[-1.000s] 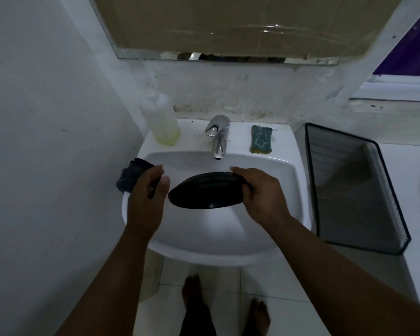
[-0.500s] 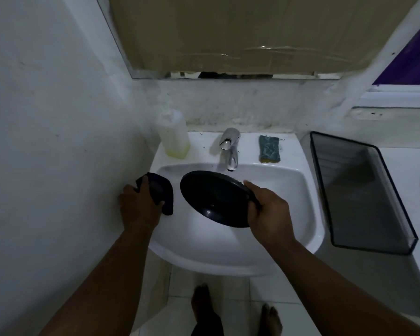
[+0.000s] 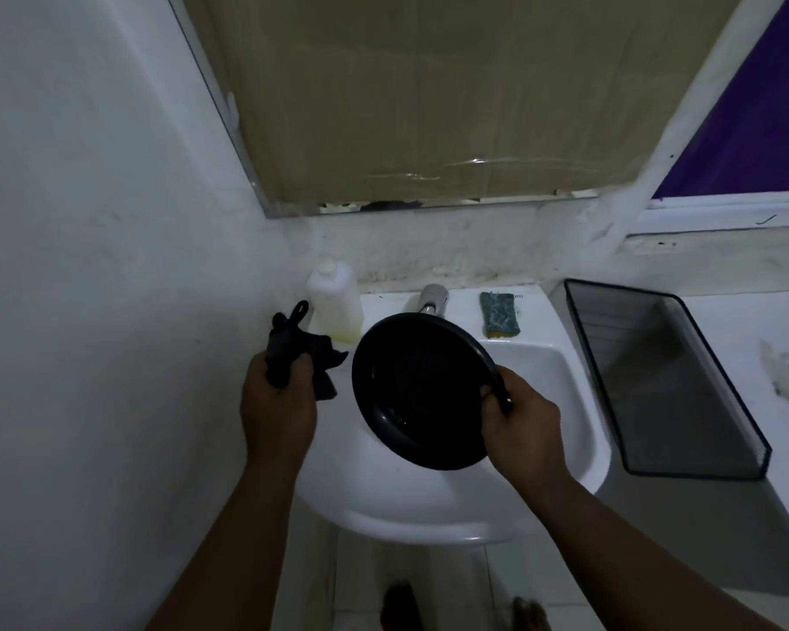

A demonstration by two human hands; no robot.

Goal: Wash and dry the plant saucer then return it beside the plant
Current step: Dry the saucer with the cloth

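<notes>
I've lifted the dark cloth [image 3: 299, 352] off the basin rim, bunched in my left hand [image 3: 278, 405] with fingers closed round it, and tilted the black saucer [image 3: 422, 391] up to face me over the sink [image 3: 561, 403], my right hand [image 3: 520, 423] pinching its rim, so drying looks next. Soap bottle [image 3: 335, 307], tap [image 3: 433, 299], sponge [image 3: 499, 314] and mesh tray [image 3: 666, 384] sit clear of both hands.

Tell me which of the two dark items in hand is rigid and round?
The black saucer, pinched at its rim by the right hand; the left hand holds a crumpled dark cloth.
</notes>
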